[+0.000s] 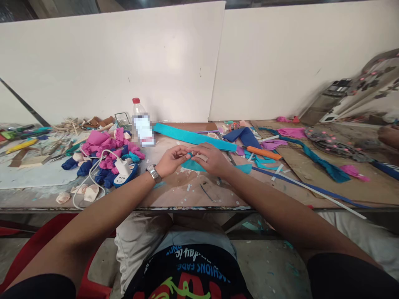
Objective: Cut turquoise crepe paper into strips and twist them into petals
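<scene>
Over the middle of the table, my left hand (172,160) and my right hand (211,158) meet with fingertips pinched together. Between them is a small rolled end of a teal crepe strip (190,155). More of that light teal material (193,166) shows below my fingers, and another teal piece (245,168) emerges right of my right hand. How the pieces join is hidden by my hands. Just behind lies a long folded turquoise band (196,137). A metal watch (153,173) circles my left wrist.
Left are pink and blue crumpled rosettes (99,143), a power strip (120,179) with a white charger, and a red-capped bottle (136,109). Right lie an orange-handled cutter (263,153), a white stick (324,194) and cardboard (299,170). Another person's hand (388,137) shows at the far right.
</scene>
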Available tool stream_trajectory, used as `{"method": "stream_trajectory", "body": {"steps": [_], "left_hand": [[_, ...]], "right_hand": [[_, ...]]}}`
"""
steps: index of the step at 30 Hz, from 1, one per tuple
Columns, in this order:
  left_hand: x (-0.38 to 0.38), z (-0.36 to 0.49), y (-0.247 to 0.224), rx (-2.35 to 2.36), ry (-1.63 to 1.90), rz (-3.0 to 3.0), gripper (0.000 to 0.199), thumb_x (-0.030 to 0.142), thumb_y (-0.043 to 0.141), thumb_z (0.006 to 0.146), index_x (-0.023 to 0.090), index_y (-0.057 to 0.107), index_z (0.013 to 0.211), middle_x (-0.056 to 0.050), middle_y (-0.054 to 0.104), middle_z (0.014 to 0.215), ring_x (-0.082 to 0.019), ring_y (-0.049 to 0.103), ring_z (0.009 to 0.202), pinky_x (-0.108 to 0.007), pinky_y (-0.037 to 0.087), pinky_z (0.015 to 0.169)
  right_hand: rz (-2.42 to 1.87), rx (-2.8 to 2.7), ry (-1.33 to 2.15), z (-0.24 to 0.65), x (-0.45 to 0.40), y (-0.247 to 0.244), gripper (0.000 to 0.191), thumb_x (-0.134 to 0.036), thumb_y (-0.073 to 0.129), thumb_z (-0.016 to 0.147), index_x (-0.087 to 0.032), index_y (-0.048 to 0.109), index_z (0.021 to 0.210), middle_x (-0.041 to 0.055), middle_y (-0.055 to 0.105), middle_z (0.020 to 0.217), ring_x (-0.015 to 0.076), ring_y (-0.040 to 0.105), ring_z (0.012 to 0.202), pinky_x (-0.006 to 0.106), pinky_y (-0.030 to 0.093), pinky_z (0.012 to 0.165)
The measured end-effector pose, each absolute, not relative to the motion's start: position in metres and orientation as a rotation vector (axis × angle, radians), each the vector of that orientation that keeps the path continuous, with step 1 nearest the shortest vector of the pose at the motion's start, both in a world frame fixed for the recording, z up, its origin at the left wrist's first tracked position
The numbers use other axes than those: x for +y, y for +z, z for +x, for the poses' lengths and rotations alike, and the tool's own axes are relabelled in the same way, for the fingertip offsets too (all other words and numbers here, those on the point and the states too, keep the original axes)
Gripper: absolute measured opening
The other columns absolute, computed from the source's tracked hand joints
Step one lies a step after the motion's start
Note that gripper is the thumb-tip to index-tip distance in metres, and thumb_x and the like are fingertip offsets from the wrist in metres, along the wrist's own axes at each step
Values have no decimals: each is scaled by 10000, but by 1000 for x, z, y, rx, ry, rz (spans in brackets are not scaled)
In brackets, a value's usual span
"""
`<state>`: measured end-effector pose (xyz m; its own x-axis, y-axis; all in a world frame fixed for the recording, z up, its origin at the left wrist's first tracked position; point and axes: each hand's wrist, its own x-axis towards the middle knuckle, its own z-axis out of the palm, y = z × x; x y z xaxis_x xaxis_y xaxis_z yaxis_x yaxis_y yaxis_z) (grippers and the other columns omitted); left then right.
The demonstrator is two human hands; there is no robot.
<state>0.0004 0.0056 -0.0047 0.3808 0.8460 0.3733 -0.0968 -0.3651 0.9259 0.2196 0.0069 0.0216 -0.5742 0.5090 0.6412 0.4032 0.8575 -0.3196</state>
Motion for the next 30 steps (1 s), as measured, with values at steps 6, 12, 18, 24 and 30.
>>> {"method": "stream_trajectory", "body": {"steps": [6,12,18,24,30], "left_hand": [[9,-2,-4,710,1239,1641,429,507,820,821,169,702,1057,-61,746,978,-165,670,897,-293,496,808],[9,-2,-4,746,1245,1692,397,491,825,814,170,715,1019,-62,736,1020,-171,664,943,-310,519,862],[9,-1,-5,708,1257,1686,404,473,830,812,178,717,1065,-72,749,1046,-186,684,973,-327,530,885],[5,-1,-3,741,1262,1767,356,411,845,807,168,732,1040,-79,749,1030,-161,670,862,-307,534,792],[7,-1,-3,761,1303,1740,360,432,841,806,165,731,1022,-78,748,1000,-165,671,855,-311,538,791]], "right_hand": [[-788,-2200,174,220,6,21,209,-433,677,954,-225,669,974,69,751,973,248,656,946,398,464,891],[-749,-2230,122,219,8,21,211,-406,619,993,-218,672,913,64,757,924,234,631,879,399,419,879],[-736,-2195,149,218,6,21,198,-388,618,987,-218,663,896,55,742,877,221,615,844,379,415,836],[-738,-2186,165,218,8,19,202,-382,622,982,-216,665,875,59,736,866,223,615,837,382,426,812],[-758,-2177,187,219,9,19,272,-476,633,981,-225,695,898,59,747,874,226,630,854,378,448,828]]}}
